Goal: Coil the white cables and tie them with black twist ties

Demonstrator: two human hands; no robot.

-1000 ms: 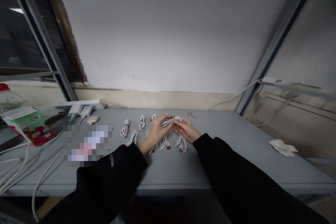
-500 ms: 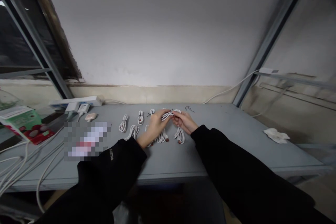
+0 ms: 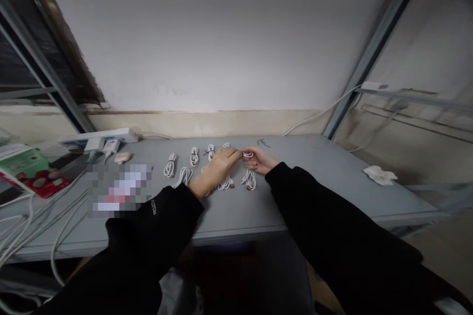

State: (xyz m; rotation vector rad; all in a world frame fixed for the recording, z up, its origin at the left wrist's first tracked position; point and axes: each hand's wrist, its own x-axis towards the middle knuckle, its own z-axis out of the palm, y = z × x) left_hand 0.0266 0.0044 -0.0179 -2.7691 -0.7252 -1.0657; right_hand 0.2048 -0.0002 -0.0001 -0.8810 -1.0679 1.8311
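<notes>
left hand (image 3: 217,167) and right hand (image 3: 259,160) are close together over the far half of a grey table (image 3: 314,192), both narrow and pinching one white coiled cable (image 3: 247,154). the cable sits between the fingertips of both hands, mostly hidden by the fingers, and a thin dark tie shows at the bundle. left hand comes in from the near left and hangs over the row of cables; right hand is just to its right. both arms are in black sleeves; left sleeve (image 3: 155,214) has small pale lettering.

coiled white cables (image 3: 226,184) lie in a loose row under and left of the hands, with more bundles (image 3: 170,165) further left. another bundle (image 3: 249,179) is right under the right hand, with copper-coloured plug ends (image 3: 251,187) at its near end. thin black twist ties (image 3: 263,142) lie just past the right hand.

left of the hands: a pixelated, unreadable item (image 3: 118,189), a white power strip (image 3: 98,135) with a plug adapter (image 3: 111,145) in it, a small pale object (image 3: 122,157), a green and red box (image 3: 29,172), and loose white cords (image 3: 37,216). well right of the hands is a crumpled tissue (image 3: 380,175).
</notes>
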